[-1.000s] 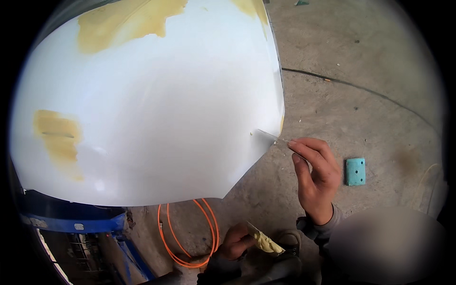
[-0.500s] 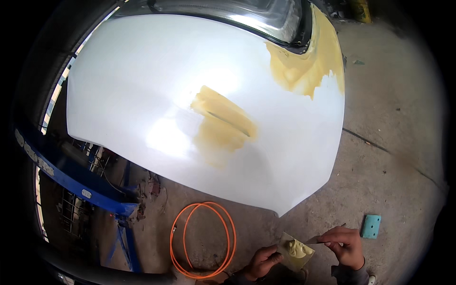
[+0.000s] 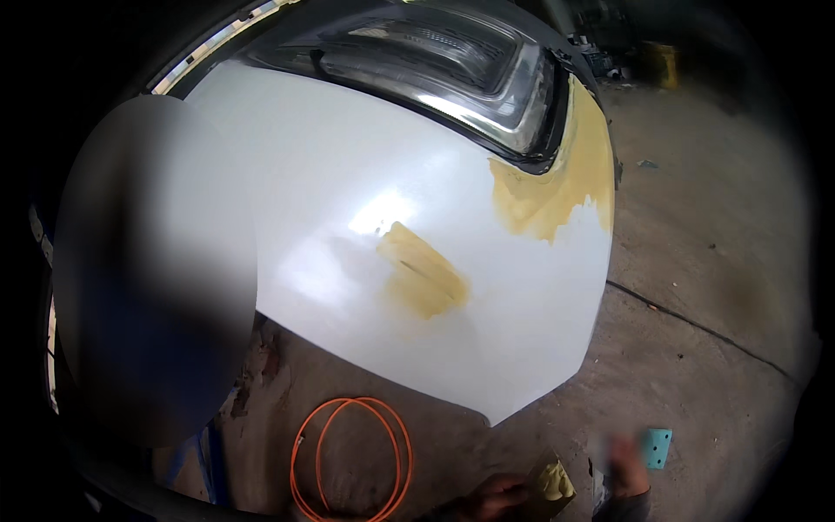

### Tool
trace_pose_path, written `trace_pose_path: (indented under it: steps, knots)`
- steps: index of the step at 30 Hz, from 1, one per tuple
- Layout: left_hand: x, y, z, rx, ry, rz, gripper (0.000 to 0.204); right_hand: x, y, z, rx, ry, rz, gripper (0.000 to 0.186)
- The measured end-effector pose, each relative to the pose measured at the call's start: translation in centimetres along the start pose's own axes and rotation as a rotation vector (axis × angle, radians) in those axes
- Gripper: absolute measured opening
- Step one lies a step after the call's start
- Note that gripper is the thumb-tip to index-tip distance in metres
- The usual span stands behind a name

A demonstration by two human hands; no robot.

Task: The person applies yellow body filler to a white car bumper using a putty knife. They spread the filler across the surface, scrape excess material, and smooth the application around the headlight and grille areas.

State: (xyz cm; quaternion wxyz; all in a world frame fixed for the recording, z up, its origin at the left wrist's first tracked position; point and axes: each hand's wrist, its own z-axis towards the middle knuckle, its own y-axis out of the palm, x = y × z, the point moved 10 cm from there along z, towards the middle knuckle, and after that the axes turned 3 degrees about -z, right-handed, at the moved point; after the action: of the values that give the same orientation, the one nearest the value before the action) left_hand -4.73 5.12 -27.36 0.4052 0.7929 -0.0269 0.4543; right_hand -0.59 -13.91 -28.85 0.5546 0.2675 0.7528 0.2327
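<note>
View swung up since half second ago: white car bonnet (image 3: 348, 217) fills frame, hands sunk to lower edge. Orange hose coil (image 3: 352, 457) on concrete floor (image 3: 713, 261). Yellow filler patch (image 3: 424, 280) mid-panel, larger patch (image 3: 552, 196) by headlight (image 3: 452, 70): spread, unsanded, judged midway. Left hand (image 3: 496, 496) grips board with filler dab (image 3: 552, 480). Right hand (image 3: 628, 470) blurred, grip unclear. Teal sanding block (image 3: 657, 447) beside it.

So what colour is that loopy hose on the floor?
The coiled hose is bright orange, shown in the head view.
</note>
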Motion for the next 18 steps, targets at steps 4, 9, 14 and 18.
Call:
trace_pose_path:
  steps: [4, 9, 14, 18]
  knots:
    - [4.6, 3.4, 0.3, 0.061, 0.117, 0.248, 0.028, -0.5, -2.5, 1.1, -0.056, -0.032, 0.226, 0.019]
    - [3.3, 2.4, 3.8, 0.126, -0.020, 0.465, 0.019, -1.2, -5.0, 3.3, -0.075, -0.051, 0.351, 0.020]
    - [-1.4, -4.5, 6.1, 0.105, -0.040, 0.525, 0.017, 2.8, -12.7, 3.0, 0.171, -0.144, 0.425, 0.027]
    - [2.0, -4.4, 6.2, 0.193, -0.106, 0.933, 0.020, -1.9, -12.8, 3.9, 0.275, -0.164, 0.668, 0.025]
